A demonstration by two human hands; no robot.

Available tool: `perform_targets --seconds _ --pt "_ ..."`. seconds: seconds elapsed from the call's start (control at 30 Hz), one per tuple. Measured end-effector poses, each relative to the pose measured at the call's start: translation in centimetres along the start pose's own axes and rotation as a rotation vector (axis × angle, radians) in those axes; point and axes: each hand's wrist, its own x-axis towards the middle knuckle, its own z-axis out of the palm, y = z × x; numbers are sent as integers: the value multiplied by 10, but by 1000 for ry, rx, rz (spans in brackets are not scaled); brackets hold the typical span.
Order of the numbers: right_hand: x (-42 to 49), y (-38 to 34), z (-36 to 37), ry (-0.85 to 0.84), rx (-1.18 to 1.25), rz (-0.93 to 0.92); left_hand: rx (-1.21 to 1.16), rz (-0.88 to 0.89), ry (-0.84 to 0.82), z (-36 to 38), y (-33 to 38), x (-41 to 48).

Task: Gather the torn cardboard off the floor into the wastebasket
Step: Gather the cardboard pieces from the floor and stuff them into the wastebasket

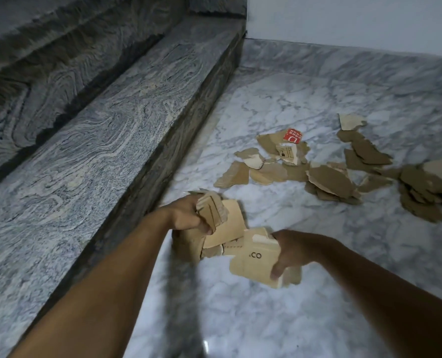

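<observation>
My left hand (189, 215) grips a bunch of torn cardboard pieces (225, 228) above the marble floor. My right hand (289, 251) holds a tan cardboard piece printed ".CO" (253, 262) just right of that bunch. Several more torn brown pieces lie scattered on the floor (326, 179) farther ahead, among them one with a red label (292, 136). Another heap of pieces (426, 192) sits at the right edge. No wastebasket is in view.
A grey veined stone step (111, 140) runs along the left, with another step above it. A pale wall (357, 19) closes the far side. White marble floor (266, 319) spreads beneath and before my arms.
</observation>
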Motion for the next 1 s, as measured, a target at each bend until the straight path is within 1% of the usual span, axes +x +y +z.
perform_targets --seconds 0.1,0.3,0.4,0.7,0.77,0.83,0.93,1.0 --pt "-15 22 -9 -20 22 45 87 -72 -88 20 6 12" --pt "-25 28 -9 44 110 40 129 -97 -29 27 4 16" --pt "-24 32 -8 81 191 47 65 -68 -26 27 3 14" --pt "-31 43 -3 140 217 63 96 -55 14 33 6 13" --pt "-31 41 -2 162 265 64 30 -79 20 33 5 10" --pt "-30 38 -8 219 316 54 -94 -97 55 28 2 0" --pt "-25 33 -24 357 479 72 -417 -142 200 15 -5 -22" --pt "-20 24 -32 407 613 100 -552 -179 311 5 -5 -39"
